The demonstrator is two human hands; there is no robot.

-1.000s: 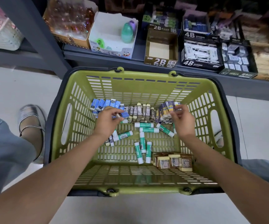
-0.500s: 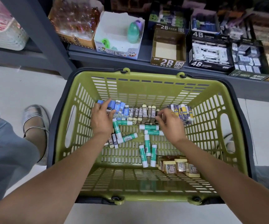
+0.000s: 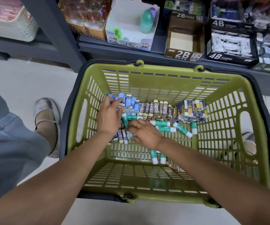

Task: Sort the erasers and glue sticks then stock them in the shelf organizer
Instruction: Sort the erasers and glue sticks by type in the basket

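Two hands (image 3: 126, 125) — fingers loosely spread, gripping nothing — over boxy erasers (image 3: 155, 108), slatted basket (image 3: 163, 69).

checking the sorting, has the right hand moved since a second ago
Yes. The right hand has crossed leftward, from the dark blue erasers at the far right to the loose erasers beside the left hand.

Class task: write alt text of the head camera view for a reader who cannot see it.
Two hands reach into a green basket on the floor: the left hand touches blue erasers, the right hand lies over teal glue sticks. Brown 2B erasers line the far wall below a shelf's empty 2B box.
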